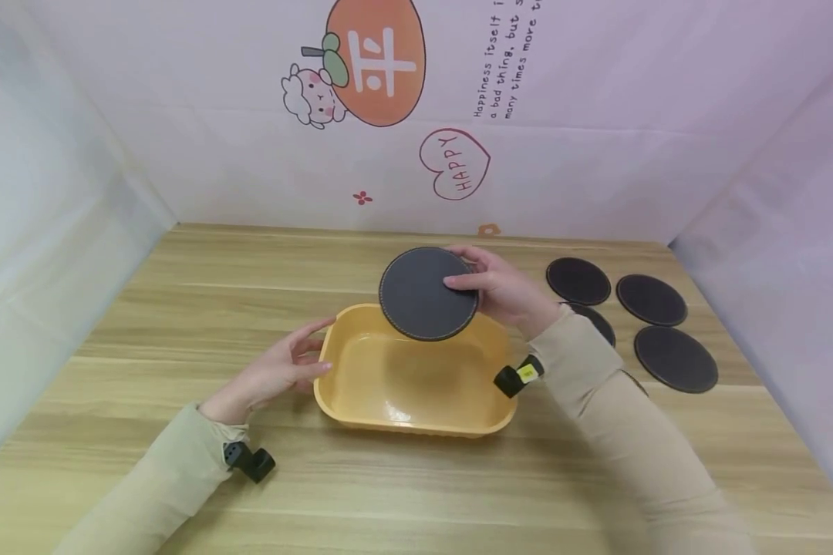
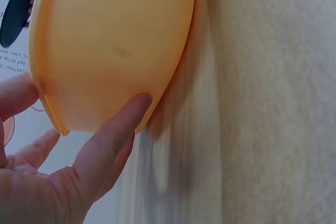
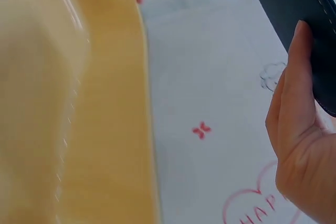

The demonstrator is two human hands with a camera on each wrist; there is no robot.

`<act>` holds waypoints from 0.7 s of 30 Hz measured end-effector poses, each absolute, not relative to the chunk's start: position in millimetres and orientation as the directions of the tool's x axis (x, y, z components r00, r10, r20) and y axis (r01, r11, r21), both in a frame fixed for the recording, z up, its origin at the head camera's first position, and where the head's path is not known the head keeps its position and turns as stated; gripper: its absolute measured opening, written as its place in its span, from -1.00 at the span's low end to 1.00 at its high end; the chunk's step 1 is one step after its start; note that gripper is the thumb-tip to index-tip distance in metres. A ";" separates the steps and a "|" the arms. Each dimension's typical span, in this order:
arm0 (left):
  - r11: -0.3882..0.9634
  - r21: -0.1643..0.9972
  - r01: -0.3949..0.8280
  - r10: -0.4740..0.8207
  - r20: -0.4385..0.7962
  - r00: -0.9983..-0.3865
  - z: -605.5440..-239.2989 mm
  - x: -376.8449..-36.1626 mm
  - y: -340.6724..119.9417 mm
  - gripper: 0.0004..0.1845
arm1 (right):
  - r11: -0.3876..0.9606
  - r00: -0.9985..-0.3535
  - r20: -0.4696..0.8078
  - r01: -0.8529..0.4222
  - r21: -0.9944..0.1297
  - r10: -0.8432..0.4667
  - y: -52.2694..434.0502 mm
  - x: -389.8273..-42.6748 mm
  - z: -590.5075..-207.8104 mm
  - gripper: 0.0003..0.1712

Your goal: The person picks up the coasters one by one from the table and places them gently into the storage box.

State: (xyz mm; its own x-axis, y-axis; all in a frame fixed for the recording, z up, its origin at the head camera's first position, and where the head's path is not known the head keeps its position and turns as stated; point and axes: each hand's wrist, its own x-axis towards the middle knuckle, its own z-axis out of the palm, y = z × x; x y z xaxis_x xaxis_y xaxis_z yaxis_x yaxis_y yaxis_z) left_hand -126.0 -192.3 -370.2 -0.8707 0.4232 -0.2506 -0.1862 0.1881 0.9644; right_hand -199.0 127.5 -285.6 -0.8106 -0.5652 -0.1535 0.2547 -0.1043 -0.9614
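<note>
My right hand [image 1: 510,289] pinches a round dark coaster [image 1: 423,297] with pale stitching round its edge. The thumb lies on the coaster's near face and the fingers are behind it. It is held up over the back part of a yellow plastic basin [image 1: 416,420], whose inside shows only its bare floor. At the basin's left end, my left hand [image 1: 278,378] touches the outer wall and rim with spread, fairly straight fingers, as the left wrist view shows [image 2: 100,156].
Several more dark coasters, such as one at the back [image 1: 578,280] and a nearer one [image 1: 676,358], lie on the wooden table [image 1: 111,370] to the right; my right sleeve [image 1: 618,408] partly covers some. A printed white cloth [image 1: 562,177] hangs behind the table.
</note>
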 end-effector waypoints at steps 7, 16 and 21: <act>0.165 0.969 -0.185 0.424 -0.239 -0.874 -370.8 -125.6 -192.4 -0.14 | -0.038 -0.761 -0.219 0.304 -0.952 -0.610 94.4 -197.9 -306.4 -0.56; 0.151 0.972 -0.180 0.428 -0.228 -0.875 -372.3 -126.6 -194.0 -0.15 | 0.029 -0.741 -0.298 0.353 -0.935 -0.601 77.7 -195.4 -329.6 -0.48; 0.147 0.972 -0.184 0.431 -0.230 -0.872 -372.3 -126.1 -194.1 -0.15 | 0.106 -0.699 -0.324 0.337 -0.936 -0.637 71.8 -196.1 -340.0 -0.47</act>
